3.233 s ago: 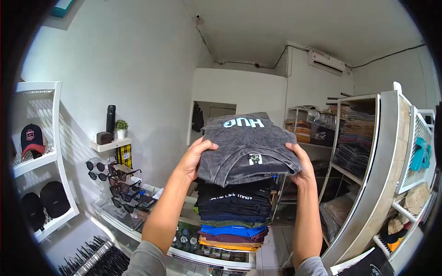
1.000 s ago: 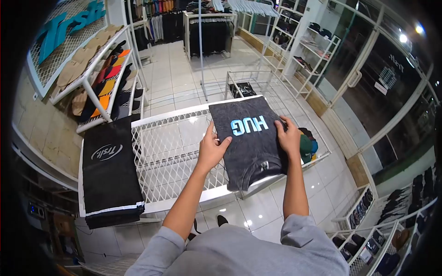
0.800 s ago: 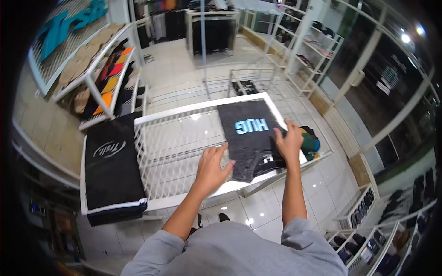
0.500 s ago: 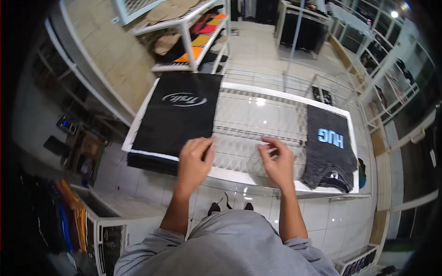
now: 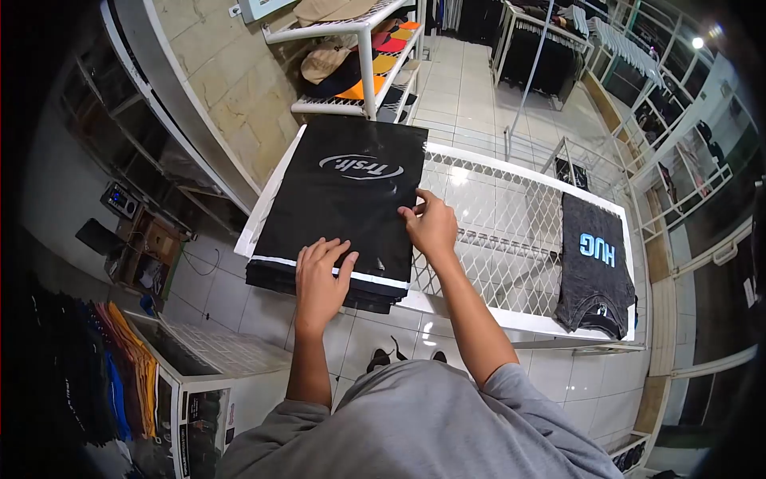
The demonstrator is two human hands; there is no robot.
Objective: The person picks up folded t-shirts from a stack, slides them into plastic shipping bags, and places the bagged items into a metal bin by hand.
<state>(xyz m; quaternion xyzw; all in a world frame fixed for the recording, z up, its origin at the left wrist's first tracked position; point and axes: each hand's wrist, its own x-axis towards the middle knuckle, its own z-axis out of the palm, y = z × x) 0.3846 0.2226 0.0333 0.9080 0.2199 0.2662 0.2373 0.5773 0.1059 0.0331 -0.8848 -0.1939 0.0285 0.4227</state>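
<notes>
A stack of black plastic bags (image 5: pixel 343 203) with a white logo lies on the left end of a white wire-mesh table (image 5: pixel 495 231). My left hand (image 5: pixel 319 275) rests flat on the near edge of the top bag, fingers spread. My right hand (image 5: pixel 431 223) pinches the right edge of the top bag. A folded dark grey T-shirt (image 5: pixel 592 267) with light blue "HUG" lettering lies on the right end of the table, apart from both hands.
A white shelf rack (image 5: pixel 359 56) with caps stands behind the table. Folded coloured shirts (image 5: pixel 120 367) are stacked at lower left above a glass counter (image 5: pixel 199 383). More clothes racks (image 5: pixel 550 48) stand across the tiled floor.
Both hands left the grey T-shirt on the table's right end and moved left to the black bag stack; the right hand now grips the top bag's edge.
</notes>
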